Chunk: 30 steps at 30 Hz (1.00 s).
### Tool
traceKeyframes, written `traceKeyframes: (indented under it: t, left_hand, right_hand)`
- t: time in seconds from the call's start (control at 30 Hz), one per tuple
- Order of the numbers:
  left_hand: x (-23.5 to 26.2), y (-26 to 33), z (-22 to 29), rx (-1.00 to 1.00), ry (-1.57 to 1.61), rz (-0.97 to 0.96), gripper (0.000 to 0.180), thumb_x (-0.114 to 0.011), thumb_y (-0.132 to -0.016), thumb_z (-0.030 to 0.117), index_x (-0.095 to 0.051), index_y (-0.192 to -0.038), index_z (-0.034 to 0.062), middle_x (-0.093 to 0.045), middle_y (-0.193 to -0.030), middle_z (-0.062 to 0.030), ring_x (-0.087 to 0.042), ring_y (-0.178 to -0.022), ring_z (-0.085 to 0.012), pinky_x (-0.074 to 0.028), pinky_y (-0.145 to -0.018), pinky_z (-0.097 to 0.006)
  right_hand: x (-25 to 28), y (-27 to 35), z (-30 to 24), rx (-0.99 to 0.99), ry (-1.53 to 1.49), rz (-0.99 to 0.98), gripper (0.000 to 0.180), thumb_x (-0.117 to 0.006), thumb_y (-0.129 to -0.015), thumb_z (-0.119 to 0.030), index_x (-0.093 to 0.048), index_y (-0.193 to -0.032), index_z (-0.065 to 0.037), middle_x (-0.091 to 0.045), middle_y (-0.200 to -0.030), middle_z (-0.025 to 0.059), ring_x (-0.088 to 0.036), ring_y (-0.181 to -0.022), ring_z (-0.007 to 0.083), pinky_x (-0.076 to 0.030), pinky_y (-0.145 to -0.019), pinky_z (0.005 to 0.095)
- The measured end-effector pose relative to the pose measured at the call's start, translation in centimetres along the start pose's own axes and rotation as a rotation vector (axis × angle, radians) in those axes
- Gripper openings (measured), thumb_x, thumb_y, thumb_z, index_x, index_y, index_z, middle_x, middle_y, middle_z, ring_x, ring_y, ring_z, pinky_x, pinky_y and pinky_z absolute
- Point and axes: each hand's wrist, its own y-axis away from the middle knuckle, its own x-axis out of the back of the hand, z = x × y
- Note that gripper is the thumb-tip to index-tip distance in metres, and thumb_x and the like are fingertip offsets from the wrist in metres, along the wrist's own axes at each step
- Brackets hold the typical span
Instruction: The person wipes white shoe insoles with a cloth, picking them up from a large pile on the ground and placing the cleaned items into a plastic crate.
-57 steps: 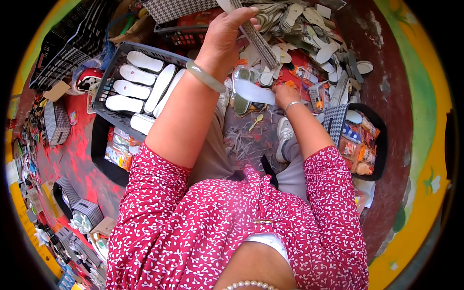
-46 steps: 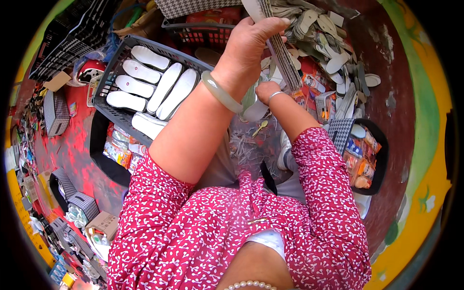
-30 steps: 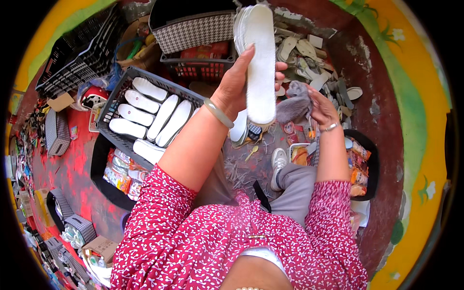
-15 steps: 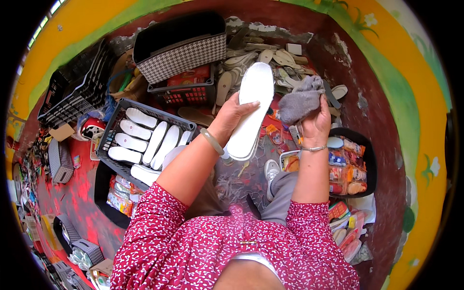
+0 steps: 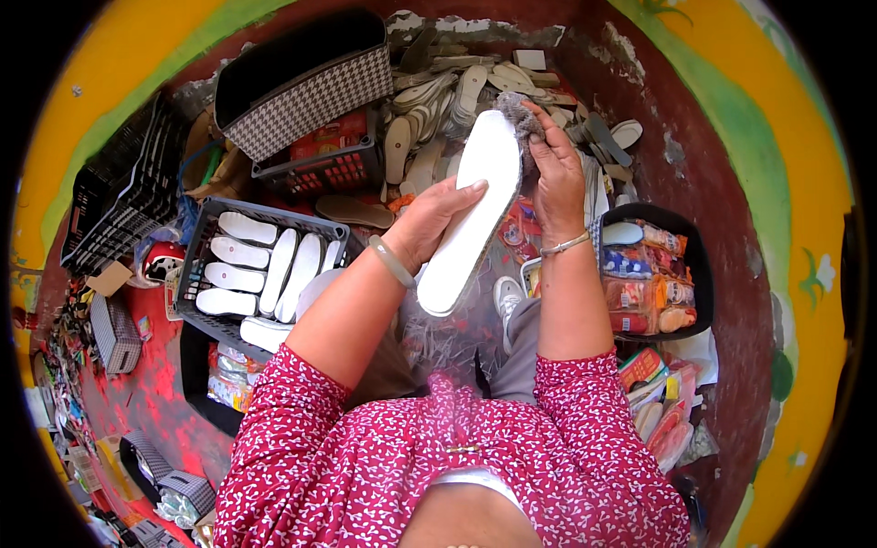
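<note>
My left hand (image 5: 432,219) grips a long white shoe insole (image 5: 472,208) from its left side, holding it up in front of me. My right hand (image 5: 554,173) presses a grey cloth (image 5: 521,115) against the insole's far tip. A pale bangle sits on my left wrist and a thin bracelet on my right. A pile of loose insoles and soles (image 5: 457,100) lies on the floor beyond my hands.
A dark crate (image 5: 195,265) with several white insoles stands at my left. A red basket (image 5: 315,169) under a checked bag (image 5: 306,82) sits behind it. A black tub (image 5: 687,247) of packets is at my right. Black crates (image 5: 114,205) stack far left.
The left hand lifted a white insole from the pile and brought it toward me. The right hand picked up the grey cloth and now presses it on the insole's tip.
</note>
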Motion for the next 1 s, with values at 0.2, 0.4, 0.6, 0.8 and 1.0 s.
traceKeyframes:
  t: [0.2,0.4,0.6,0.8,1.0]
  left_hand:
    - [0.8,-0.1,0.4,-0.053,-0.042,0.012,0.031,-0.056,-0.088,0.022,-0.053,-0.111,0.0007,-0.064,-0.085,-0.0068,-0.062,-0.066,-0.0109,-0.052,-0.058,-0.023]
    - [0.5,-0.4,-0.3,-0.119,-0.015,0.028,0.031,-0.056,-0.088,0.023,-0.052,-0.109,0.0010,-0.063,-0.082,-0.0067,-0.061,-0.064,-0.0114,-0.052,-0.057,-0.024]
    - [1.6,-0.2,0.5,-0.179,0.038,0.126,0.032,-0.050,-0.090,0.029,-0.053,-0.107,0.0020,-0.063,-0.083,-0.0068,-0.062,-0.067,-0.0147,-0.053,-0.060,-0.027]
    - [3.0,0.1,2.8,-0.303,0.306,0.235,0.031,-0.045,-0.094,0.032,-0.054,-0.098,0.0029,-0.060,-0.085,-0.0090,-0.059,-0.074,-0.0197,-0.050,-0.071,-0.034]
    - [4.8,0.5,3.9,-0.358,0.269,0.391,0.033,-0.041,-0.095,0.031,-0.052,-0.107,0.0034,-0.060,-0.088,-0.0113,-0.058,-0.076,-0.0245,-0.049,-0.070,-0.039]
  right_hand:
    - [-0.2,0.5,0.8,0.049,0.134,0.012,0.033,-0.042,-0.091,0.001,-0.055,-0.121,-0.001,-0.056,-0.120,0.0075,-0.052,-0.108,0.0137,-0.037,-0.096,0.0247]
    - [-2.1,1.7,1.1,0.017,-0.149,0.095,0.029,-0.043,-0.091,0.002,-0.056,-0.117,0.001,-0.055,-0.121,0.0088,-0.051,-0.110,0.0155,-0.037,-0.098,0.0267]
    - [-4.2,3.1,1.3,-0.028,-0.079,0.040,0.027,-0.046,-0.090,0.002,-0.061,-0.112,-0.002,-0.056,-0.121,0.0048,-0.051,-0.109,0.0129,-0.039,-0.095,0.0248]
    - [-6.8,5.2,1.5,0.077,0.235,-0.199,0.031,-0.046,-0.084,0.011,-0.065,-0.104,-0.003,-0.058,-0.117,0.0087,-0.052,-0.111,0.0169,-0.038,-0.096,0.0270]
    - [-7.8,7.1,0.4,0.082,0.377,-0.296,0.034,-0.048,-0.081,0.011,-0.066,-0.105,-0.006,-0.058,-0.117,0.0102,-0.054,-0.107,0.0192,-0.042,-0.092,0.0280]
